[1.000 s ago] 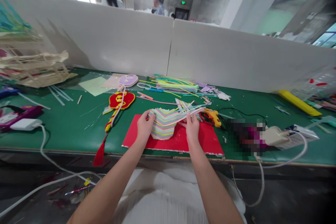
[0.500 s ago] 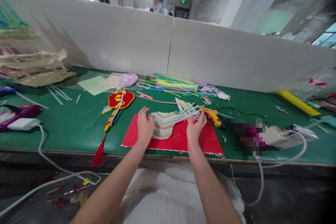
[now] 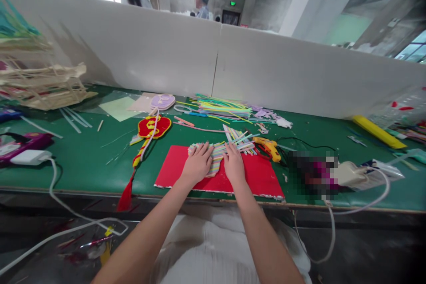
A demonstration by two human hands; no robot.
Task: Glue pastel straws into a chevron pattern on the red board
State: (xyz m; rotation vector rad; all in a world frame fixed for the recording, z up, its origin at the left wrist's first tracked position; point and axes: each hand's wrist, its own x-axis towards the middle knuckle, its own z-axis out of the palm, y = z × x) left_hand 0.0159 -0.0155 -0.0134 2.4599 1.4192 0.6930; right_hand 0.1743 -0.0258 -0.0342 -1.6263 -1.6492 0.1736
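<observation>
Left hand [image 3: 199, 163] flat, fingers unclenched, on striped piece [image 3: 216, 166], left of red board [image 3: 261, 179] centre: press evenly. Right hand [image 3: 234, 165] flat too, right of board centre: avoid skewing strip ends [image 3: 246, 145] at board's far edge.

No words or numbers can be read. Across the room, a small lit green sign [image 3: 232, 3] glows above a dark doorway [image 3: 230, 17], its content too small to decipher. On the surface [image 3: 83, 159], a red ornament [image 3: 162, 128] bears a curling yellow mark, not legible as writing.
</observation>
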